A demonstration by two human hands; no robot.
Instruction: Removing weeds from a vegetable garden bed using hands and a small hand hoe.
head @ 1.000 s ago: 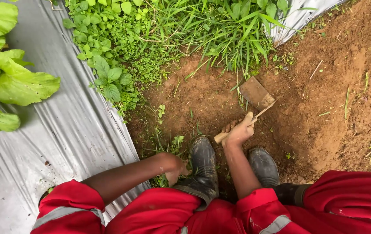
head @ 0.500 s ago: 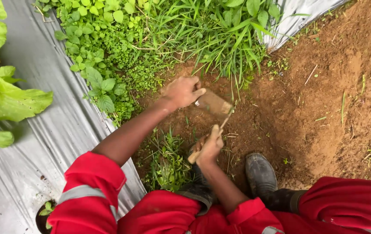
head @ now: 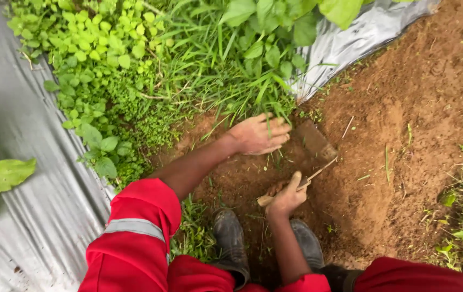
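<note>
two hands sit close: the right hand clenches the hoe, the left hand spreads open on grass beside the blade — a slip might cut fingers.

We see reddish-brown bare soil; left of that soil, bright green leafy weeds and a dull silver-grey plastic mulch sheet; below the soil, our bright red sleeve with one pale grey reflective band; muddy dark grey rubber boots; a soil-brown flat metal hoe blade on a tan wooden handle.
</note>
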